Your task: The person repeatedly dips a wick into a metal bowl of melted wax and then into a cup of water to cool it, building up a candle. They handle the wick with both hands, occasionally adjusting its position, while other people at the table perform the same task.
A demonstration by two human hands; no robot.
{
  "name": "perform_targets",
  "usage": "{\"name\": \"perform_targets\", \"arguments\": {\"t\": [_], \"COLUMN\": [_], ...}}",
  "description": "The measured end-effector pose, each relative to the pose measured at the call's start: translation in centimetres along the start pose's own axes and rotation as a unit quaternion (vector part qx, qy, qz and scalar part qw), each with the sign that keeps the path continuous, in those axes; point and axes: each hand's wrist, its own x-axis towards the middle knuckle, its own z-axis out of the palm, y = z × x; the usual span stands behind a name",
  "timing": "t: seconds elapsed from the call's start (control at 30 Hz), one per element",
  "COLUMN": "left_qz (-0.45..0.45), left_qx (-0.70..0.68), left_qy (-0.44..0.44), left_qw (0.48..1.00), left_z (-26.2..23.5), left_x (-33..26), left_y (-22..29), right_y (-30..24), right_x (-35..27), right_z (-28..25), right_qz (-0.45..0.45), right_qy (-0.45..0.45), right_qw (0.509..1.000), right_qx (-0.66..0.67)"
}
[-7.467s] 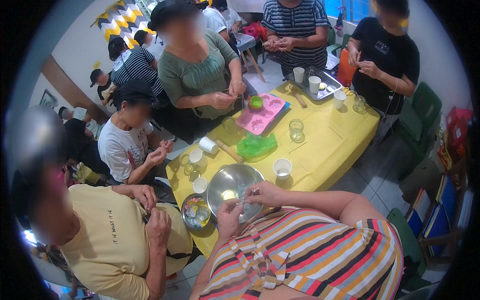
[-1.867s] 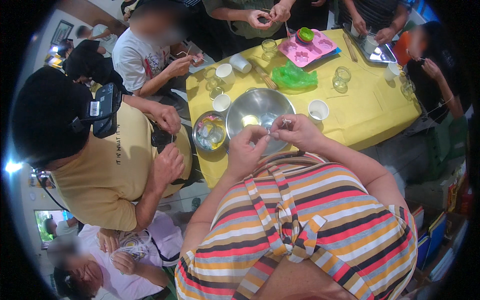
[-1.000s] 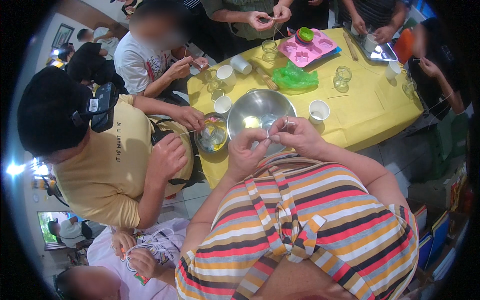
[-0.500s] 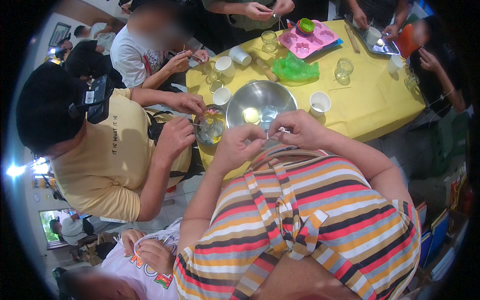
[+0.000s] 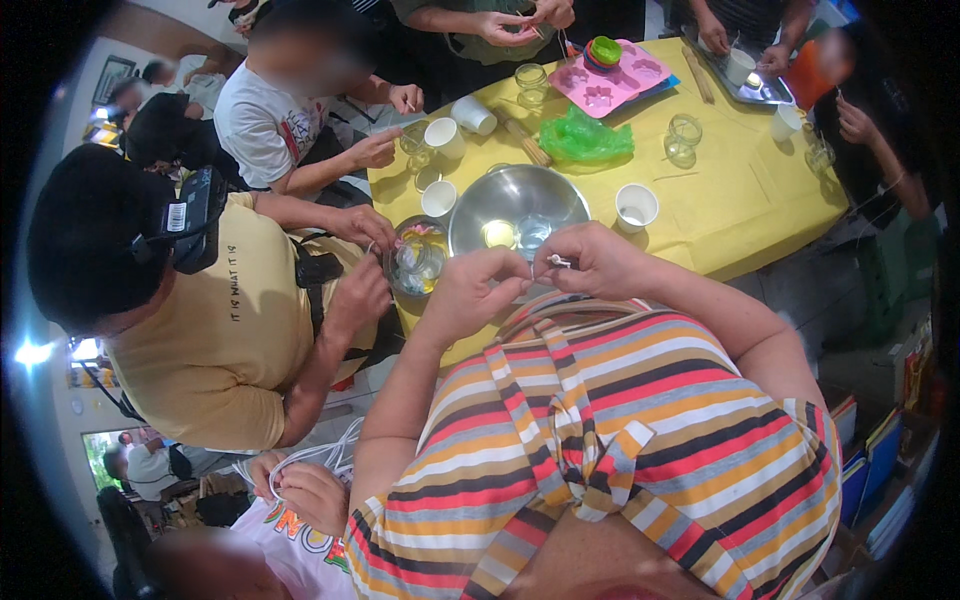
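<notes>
Both my hands meet in front of my body, just over the near side of a large steel bowl (image 5: 482, 205). My left hand (image 5: 480, 292) pinches a thin white cord between thumb and fingertips. Close by, my right hand (image 5: 600, 262) grips the same white cord (image 5: 561, 262), and a knotted or looped bit of it sticks out from those fingers. The cord between the two hands is too fine to follow fully. Inside the bowl sit a round pale-yellow piece (image 5: 498, 234) and a clear glass jar (image 5: 533, 233).
White paper cups (image 5: 636, 207), glass jars (image 5: 682, 140), a green plastic bag (image 5: 585, 138) and a pink mould (image 5: 625, 75) stand on the yellow tablecloth (image 5: 735, 215). At left, a person in a yellow shirt (image 5: 235, 330) works over a smaller metal bowl (image 5: 400, 282).
My hands keep their pinch on the cord, almost unmoved. The view has shifted slightly. The yellow-shirted person's hands have moved, and the person in white has drawn both hands apart.
</notes>
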Motion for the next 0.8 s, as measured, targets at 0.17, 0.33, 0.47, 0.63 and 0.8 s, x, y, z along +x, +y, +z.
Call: {"name": "perform_targets", "arguments": {"t": [0.17,0.33,0.47,0.63,0.8], "left_qz": [-0.009,-0.04,-0.04,-0.025,-0.061], "left_qx": [-0.03,-0.095,-0.131,-0.14,-0.264], "left_qy": [0.025,0.033,0.029,0.049,0.098], "left_qw": [0.999,0.994,0.99,0.989,0.958], "left_z": [0.2,0.3,0.4,1.0,1.5], "left_x": [0.4,0.3,0.4,0.3,0.2], "left_y": [0.2,0.4,0.6,0.4,0.1], "right_y": [-0.3,-0.3,-0.5,0.2,-0.2], "right_x": [0.1,0.0,0.0,-0.2,0.0], "right_z": [-0.4,-0.4,-0.5,0.0,-0.4], "right_qz": [0.007,0.055,0.046,0.04,0.026], "right_qy": [0.017,0.005,0.006,0.047,0.064], "right_qw": [1.0,0.987,0.991,0.975,0.974], "right_qx": [0.019,0.15,0.123,0.214,0.215]}}
